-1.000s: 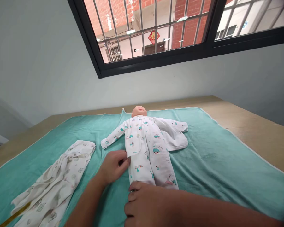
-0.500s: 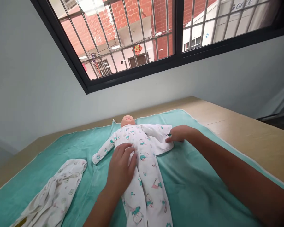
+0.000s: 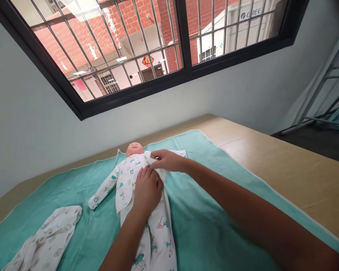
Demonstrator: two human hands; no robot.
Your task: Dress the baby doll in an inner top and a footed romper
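A baby doll [image 3: 135, 148] lies on its back on a teal blanket [image 3: 214, 210], dressed in a white printed sleepsuit [image 3: 155, 233]. My left hand [image 3: 147, 190] lies flat on the doll's belly, fingers together and stretched out. My right hand [image 3: 167, 160] pinches the right flap of the sleepsuit at the doll's chest, folded over toward the middle. The doll's left-side sleeve [image 3: 101, 190] lies spread out on the blanket.
A second printed white garment [image 3: 45, 244] lies crumpled on the blanket at the lower left. The blanket covers a wooden table [image 3: 285, 165] that stands against a grey wall under a barred window [image 3: 147, 49]. A metal frame [image 3: 322, 94] stands at the right.
My right hand has pulled the garment's right flap from the side across onto the doll's chest. My left hand stays on the belly. The view has shifted right.
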